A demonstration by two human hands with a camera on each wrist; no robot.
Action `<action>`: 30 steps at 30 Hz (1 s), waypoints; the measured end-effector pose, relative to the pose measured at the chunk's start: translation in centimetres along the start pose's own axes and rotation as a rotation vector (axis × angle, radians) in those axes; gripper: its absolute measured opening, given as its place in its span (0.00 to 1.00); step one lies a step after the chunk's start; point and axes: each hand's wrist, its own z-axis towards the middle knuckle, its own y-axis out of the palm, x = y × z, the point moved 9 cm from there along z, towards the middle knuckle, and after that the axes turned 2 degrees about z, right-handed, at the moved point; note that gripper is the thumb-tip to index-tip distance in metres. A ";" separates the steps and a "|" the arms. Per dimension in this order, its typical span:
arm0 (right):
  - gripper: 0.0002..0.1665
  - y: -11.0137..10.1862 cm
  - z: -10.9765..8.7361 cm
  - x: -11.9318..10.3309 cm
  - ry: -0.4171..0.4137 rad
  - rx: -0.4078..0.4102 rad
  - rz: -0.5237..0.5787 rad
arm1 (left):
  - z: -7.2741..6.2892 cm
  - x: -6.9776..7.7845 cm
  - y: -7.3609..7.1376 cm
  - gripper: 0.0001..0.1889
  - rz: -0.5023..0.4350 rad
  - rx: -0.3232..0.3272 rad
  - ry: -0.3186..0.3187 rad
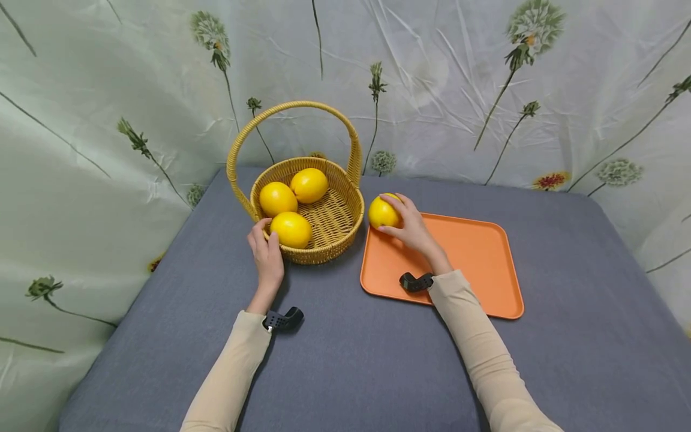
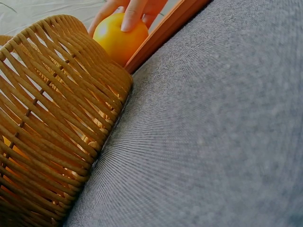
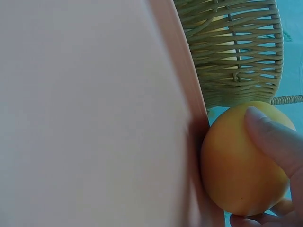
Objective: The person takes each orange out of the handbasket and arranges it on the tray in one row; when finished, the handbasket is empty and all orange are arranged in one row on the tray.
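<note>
The wicker basket [image 1: 332,225] with a tall arched handle stands on the cloth-covered table, and three yellow lemons [image 1: 309,185] lie in its left half. My left hand [image 1: 268,255] grips the basket's near-left rim, beside the closest lemon. Another lemon [image 1: 383,212] is between the thumb and fingers of my right hand [image 1: 415,231], at the far-left corner of the orange tray [image 1: 459,252]. In the right wrist view that lemon [image 3: 241,165] is right at the tray's raised edge, with the thumb across its side and fingertips below it.
The tray lies just right of the basket, with a narrow gap of grey tablecloth [image 1: 335,336] between them. A pale curtain [image 1: 448,90] printed with dandelions hangs behind the table. The basket's handle [image 1: 296,104] rises high above its rim.
</note>
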 end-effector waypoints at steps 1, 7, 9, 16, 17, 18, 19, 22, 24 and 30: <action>0.40 0.1 0.0 0.0 0.001 0.000 -0.001 | 0.0 0.0 0.0 0.19 -0.001 0.000 0.001; 0.41 0.3 0.1 0.0 -0.003 -0.002 -0.001 | -0.1 0.0 -0.1 0.19 -0.005 0.000 -0.001; 0.42 0.3 0.1 0.1 -0.006 0.001 0.000 | -0.1 -0.1 -0.1 0.19 -0.003 0.000 -0.006; 0.46 0.5 0.3 0.4 0.015 -0.028 0.017 | 0.0 0.0 0.0 0.19 -0.002 0.001 -0.016; 0.47 0.5 0.3 0.5 0.023 -0.036 0.019 | 0.0 0.0 0.0 0.19 -0.001 0.003 -0.015; 0.48 0.6 0.4 0.6 0.028 -0.042 0.024 | 0.0 0.0 0.0 0.19 0.000 0.004 -0.013; 0.49 0.6 0.3 0.7 0.034 -0.048 0.027 | 0.0 0.0 0.0 0.19 0.001 0.005 -0.012; 0.51 0.7 0.3 0.8 0.036 -0.056 0.031 | 0.0 0.1 0.0 0.19 0.002 0.004 -0.005; 0.52 0.6 0.2 0.8 0.034 -0.057 0.036 | 0.0 0.1 0.1 0.19 0.001 0.001 -0.001; 0.53 0.2 0.2 1.0 0.049 -0.073 0.058 | 0.0 0.2 0.1 0.19 -0.005 0.004 0.000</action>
